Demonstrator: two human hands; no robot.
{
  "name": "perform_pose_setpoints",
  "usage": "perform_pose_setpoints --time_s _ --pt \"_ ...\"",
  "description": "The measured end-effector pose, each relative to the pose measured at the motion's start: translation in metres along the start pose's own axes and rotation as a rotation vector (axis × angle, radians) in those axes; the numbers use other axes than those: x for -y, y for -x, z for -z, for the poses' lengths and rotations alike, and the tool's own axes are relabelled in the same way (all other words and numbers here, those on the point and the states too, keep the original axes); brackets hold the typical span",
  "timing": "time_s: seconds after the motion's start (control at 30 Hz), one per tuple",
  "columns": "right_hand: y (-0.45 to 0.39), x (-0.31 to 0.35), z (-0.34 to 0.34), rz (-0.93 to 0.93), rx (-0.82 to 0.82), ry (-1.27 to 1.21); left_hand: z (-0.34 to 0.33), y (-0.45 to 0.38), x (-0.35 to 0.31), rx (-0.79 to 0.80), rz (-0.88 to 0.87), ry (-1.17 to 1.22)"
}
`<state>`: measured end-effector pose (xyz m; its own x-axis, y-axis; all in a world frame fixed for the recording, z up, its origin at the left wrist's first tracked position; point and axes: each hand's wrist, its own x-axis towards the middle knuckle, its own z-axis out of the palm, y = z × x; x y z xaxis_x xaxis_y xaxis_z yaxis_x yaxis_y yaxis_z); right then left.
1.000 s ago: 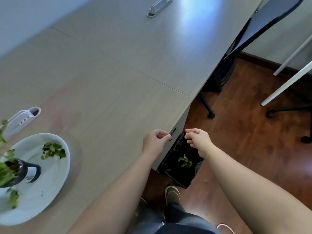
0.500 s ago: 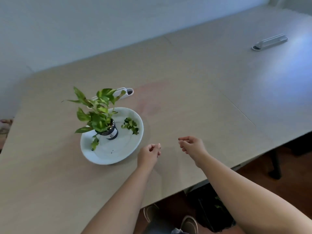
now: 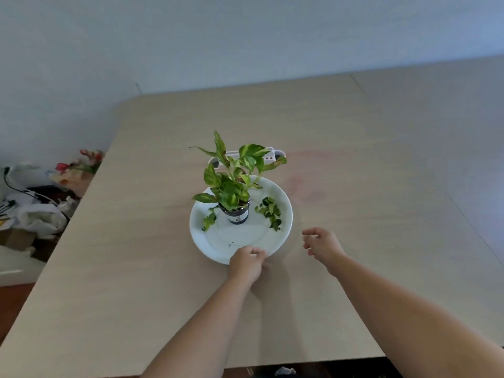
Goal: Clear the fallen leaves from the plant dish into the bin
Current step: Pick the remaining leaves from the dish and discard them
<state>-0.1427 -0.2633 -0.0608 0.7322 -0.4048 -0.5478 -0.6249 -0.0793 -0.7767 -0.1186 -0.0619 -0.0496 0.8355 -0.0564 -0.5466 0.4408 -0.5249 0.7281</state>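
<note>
While the left hand (image 3: 246, 261) pinched the dish (image 3: 210, 241) rim, the loose leaves (image 3: 270, 211) lay across from it, nearer the half-open, empty right hand (image 3: 323, 244).

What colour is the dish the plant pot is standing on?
White, plain with no pattern; the dish shows clearly in the head view, the only view here.

I see office or home workroom: long pale wood-laminate desk (image 3: 354, 159), plain blue-grey wall (image 3: 245, 36), floor clutter (image 3: 35, 214) at left.
</note>
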Motion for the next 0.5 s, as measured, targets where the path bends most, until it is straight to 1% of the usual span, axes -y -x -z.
perform_pose_setpoints --time_s 0.07,0.13,0.27,0.4,0.5 --pt "-0.007 0.01 -0.006 0.063 -0.013 0.12 0.009 -0.001 0.005 -0.001 -0.054 -0.137" --pt "-0.014 0.021 -0.014 0.149 -0.012 0.267 0.024 -0.005 0.012 -0.013 -0.092 -0.198" --pt "-0.028 0.037 -0.024 0.31 0.023 0.643 0.06 -0.019 0.024 -0.05 -0.137 -0.337" --pt "-0.028 0.048 -0.036 0.422 0.077 0.969 0.1 -0.033 0.036 -0.109 -0.149 -0.382" --pt "-0.024 0.056 -0.053 0.528 0.091 1.08 0.126 -0.044 0.042 -0.142 -0.148 -0.366"
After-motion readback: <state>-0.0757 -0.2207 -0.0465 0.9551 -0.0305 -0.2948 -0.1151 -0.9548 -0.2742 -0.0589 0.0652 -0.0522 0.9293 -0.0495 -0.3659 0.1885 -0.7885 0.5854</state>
